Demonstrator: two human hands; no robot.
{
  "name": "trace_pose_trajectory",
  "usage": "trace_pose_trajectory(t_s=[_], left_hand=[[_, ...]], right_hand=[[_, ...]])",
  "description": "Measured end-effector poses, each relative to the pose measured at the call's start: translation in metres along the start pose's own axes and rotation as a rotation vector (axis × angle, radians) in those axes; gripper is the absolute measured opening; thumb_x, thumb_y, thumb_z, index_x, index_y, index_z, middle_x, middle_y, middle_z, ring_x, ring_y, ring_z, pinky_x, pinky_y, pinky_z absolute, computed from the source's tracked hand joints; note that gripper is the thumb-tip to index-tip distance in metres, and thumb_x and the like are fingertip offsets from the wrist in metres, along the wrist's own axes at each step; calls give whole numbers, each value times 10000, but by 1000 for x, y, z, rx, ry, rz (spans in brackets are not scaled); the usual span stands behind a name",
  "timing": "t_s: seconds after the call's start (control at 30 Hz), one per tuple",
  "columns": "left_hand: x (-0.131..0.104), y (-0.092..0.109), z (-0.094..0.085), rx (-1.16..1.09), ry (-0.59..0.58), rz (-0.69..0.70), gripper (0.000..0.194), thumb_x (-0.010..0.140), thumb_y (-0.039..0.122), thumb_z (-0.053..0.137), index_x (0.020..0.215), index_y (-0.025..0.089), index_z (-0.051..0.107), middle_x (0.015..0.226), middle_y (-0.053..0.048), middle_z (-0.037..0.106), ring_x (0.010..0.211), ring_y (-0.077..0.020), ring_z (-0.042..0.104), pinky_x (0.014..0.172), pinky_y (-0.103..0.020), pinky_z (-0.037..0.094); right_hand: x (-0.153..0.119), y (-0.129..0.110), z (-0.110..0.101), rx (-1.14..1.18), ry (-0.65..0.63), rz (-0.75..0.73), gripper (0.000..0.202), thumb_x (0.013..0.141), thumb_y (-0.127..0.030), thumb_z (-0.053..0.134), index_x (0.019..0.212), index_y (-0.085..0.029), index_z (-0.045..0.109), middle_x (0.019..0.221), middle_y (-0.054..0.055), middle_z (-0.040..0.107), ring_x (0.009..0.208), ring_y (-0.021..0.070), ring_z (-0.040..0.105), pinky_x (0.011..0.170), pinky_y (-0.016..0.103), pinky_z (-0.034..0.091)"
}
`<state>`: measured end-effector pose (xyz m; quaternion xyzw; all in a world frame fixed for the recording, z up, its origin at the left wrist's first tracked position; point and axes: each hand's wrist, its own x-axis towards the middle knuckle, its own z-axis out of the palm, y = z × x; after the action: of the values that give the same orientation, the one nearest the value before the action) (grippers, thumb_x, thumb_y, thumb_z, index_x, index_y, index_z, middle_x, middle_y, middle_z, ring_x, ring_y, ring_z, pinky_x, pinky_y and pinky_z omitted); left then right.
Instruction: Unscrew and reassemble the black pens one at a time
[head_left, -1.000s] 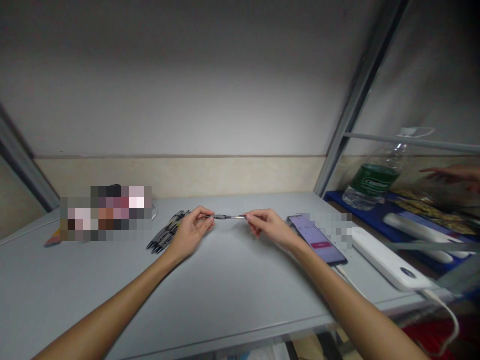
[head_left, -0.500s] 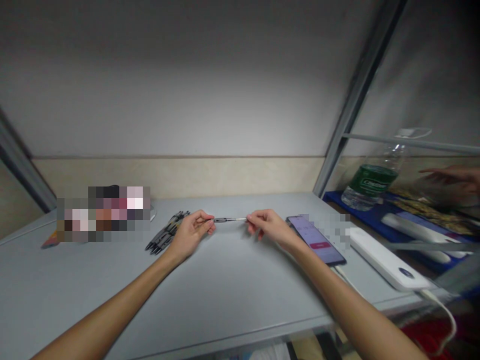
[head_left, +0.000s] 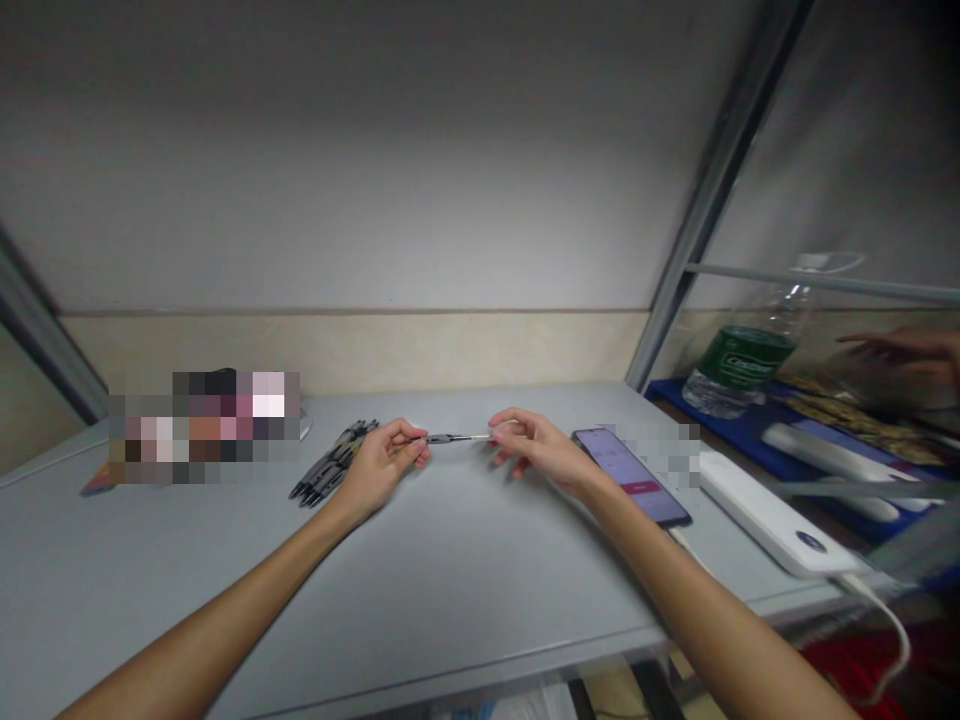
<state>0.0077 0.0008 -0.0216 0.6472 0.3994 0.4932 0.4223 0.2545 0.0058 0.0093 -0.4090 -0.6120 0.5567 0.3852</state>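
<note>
Pens (head_left: 334, 468) lie on the worktop (head_left: 450, 590), just left of the left hand (head_left: 386, 462); phone (head_left: 637, 482) over right, power bank (head_left: 772, 515) further right, bottle (head_left: 742, 355) far right!

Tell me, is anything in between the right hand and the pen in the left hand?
Nothing visible is. The right hand is at the thin end of the pen that the left hand pinches, but I can't tell if it's touching.

The person's bare forearms (head_left: 247, 592) reach forward, left hand (head_left: 381, 464) pinching, right hand (head_left: 546, 452) loosely curved with fingers (head_left: 517, 415) parted.
</note>
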Motion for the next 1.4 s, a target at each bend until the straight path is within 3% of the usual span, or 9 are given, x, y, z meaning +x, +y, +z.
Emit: trace_pose_trajectory(t_s=[0.13,0.3,0.4,0.5,0.6,0.7,0.8,1.0,1.4], left_hand=[[0,0,0,-14,4,-2,226,774,352,614,852,148,554,684,-21,619,653,-132,582,661,-273,446],[0,0,1,-36,6,-4,215,768,343,624,838,151,559,670,-9,620,642,-119,575,655,-256,437],[-1,0,1,-41,5,-6,208,772,336,621,840,149,560,665,-7,619,642,-114,574,655,-251,434],[-1,0,1,-43,2,-3,211,773,335,622,846,147,562,668,-10,619,644,-116,573,653,-253,436],[-1,1,1,-41,11,-5,222,767,345,628,842,147,563,670,-11,619,642,-118,574,655,-256,440],[0,1,1,-38,14,-8,233,762,357,630,843,148,567,673,-13,622,638,-123,577,650,-259,442],[0,0,1,-42,10,-1,230,760,350,633,846,147,570,680,-19,626,639,-124,576,648,-259,441],[0,4,2,-47,44,-12,239,754,361,634,837,145,573,658,-15,614,624,-127,567,648,-262,433],[3,4,-2,-75,135,0,221,748,346,632,835,149,585,664,-3,615,618,-114,553,652,-246,420]], right_hand=[[1,2,-1,-22,-28,80,388,811,-497,542,777,-114,587,644,60,634,503,107,584,396,179,407],[1,2,-3,42,-7,-35,334,708,-367,701,946,-167,578,854,54,648,636,132,632,440,187,451],[1,1,-2,23,-2,44,321,788,-445,593,905,-146,582,776,61,647,555,115,612,401,177,416],[1,1,-1,-2,-16,49,299,761,-414,626,787,-118,597,688,51,630,537,97,580,412,173,415],[1,1,-2,8,9,-21,291,688,-341,706,880,-144,608,756,37,636,601,110,597,443,184,440],[0,1,-2,17,-10,19,340,734,-382,663,995,-180,581,807,42,644,576,109,598,427,186,432],[1,3,-3,16,-34,41,304,760,-405,629,921,-149,598,747,43,628,537,90,565,427,181,427],[2,1,-4,-17,121,-100,329,640,-328,726,897,-159,609,731,2,563,582,99,548,448,192,447],[6,-2,-13,130,302,-79,304,617,-293,723,871,-143,649,782,45,586,643,116,522,437,181,401]])
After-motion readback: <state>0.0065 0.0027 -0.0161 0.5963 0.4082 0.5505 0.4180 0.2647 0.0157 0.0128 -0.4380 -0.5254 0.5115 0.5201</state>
